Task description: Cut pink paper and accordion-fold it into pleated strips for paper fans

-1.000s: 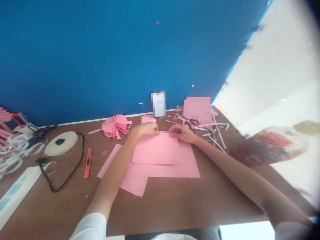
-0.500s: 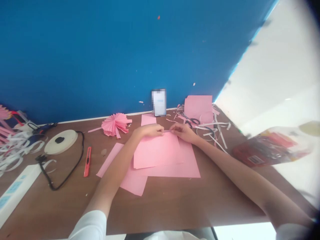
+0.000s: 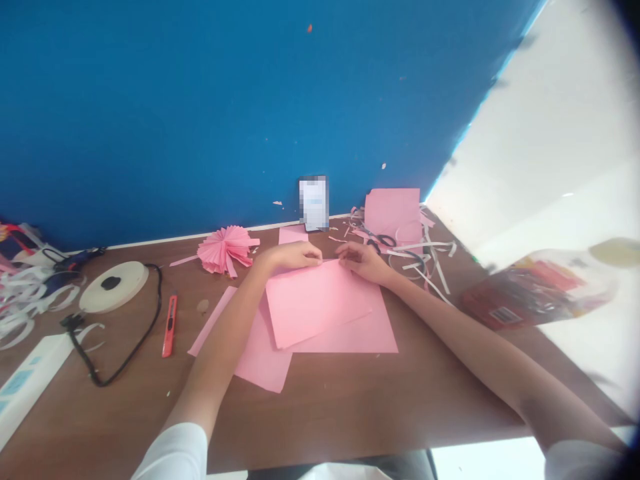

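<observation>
A pink paper sheet (image 3: 315, 303) lies on top, slanted, over a larger pink sheet (image 3: 350, 337) and another pink sheet (image 3: 263, 363). My left hand (image 3: 295, 257) and my right hand (image 3: 363, 262) both sit at the far edge of the top sheet, their fingers pinching that edge. They stand close together, a small gap between the fingertips. A pleated pink paper fan (image 3: 224, 250) lies beyond my left hand, and scissors (image 3: 383, 240) lie among paper strips beyond my right hand.
On the brown table (image 3: 320, 407) are a red utility knife (image 3: 169, 327), a tape roll (image 3: 114, 287), a black cable (image 3: 127, 353), a white power strip (image 3: 33, 380) and white paper strips. A plastic bag (image 3: 535, 290) sits at the right. A blue wall (image 3: 200, 113) stands behind.
The top pink sheet has swung round, its near edge now slanting upward to the right. Both hands stay at its far edge, and the small pleat visible earlier has flattened.
</observation>
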Demonstrator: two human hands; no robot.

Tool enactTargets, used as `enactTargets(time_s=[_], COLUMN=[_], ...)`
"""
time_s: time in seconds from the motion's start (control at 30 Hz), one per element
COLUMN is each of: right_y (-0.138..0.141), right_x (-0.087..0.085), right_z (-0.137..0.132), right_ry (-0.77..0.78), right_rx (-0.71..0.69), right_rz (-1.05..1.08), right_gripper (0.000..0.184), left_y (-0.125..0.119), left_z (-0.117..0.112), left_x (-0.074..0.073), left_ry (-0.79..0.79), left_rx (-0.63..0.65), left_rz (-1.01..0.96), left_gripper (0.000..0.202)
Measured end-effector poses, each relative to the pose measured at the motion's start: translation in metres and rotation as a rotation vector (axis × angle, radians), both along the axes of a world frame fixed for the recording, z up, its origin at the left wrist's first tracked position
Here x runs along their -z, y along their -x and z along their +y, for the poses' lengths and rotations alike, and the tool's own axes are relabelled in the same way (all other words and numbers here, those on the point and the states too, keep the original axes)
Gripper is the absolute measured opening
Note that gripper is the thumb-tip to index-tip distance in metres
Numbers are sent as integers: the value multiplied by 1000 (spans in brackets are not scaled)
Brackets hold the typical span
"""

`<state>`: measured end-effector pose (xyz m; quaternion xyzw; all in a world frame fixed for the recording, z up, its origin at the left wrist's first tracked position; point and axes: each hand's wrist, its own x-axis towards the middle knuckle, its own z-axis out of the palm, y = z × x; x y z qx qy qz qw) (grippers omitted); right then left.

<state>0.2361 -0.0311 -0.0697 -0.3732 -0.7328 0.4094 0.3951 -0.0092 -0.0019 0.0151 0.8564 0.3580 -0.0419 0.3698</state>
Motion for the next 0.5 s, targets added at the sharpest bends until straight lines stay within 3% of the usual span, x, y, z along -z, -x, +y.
enactTargets(time_s=[0.13,0.2,0.27,0.37,0.5], right_y=[-4,-4,-3,3,13], right_x=[-4,-6,-10,-19,-39], right_z=[1,1,0,-5,-19], right_ry=[-78,-105,-101,-65,13], right_rx=[-55,-92,-96,-85,-207], right_rz=[-13,-29,-13,116,332], right_gripper=[21,19,20,19,16], left_y=[14,18,17,7,-12], left_z=[-8,-9,-8,-4,-6], left_x=[-26,-30,-24,-8,7], left_ry=[224,321,400,385,317], left_rx=[-61,-114,-163,-247,-122], left_rz=[-84,-118,-150,-182,-356], left_gripper=[43,50,57,66,66])
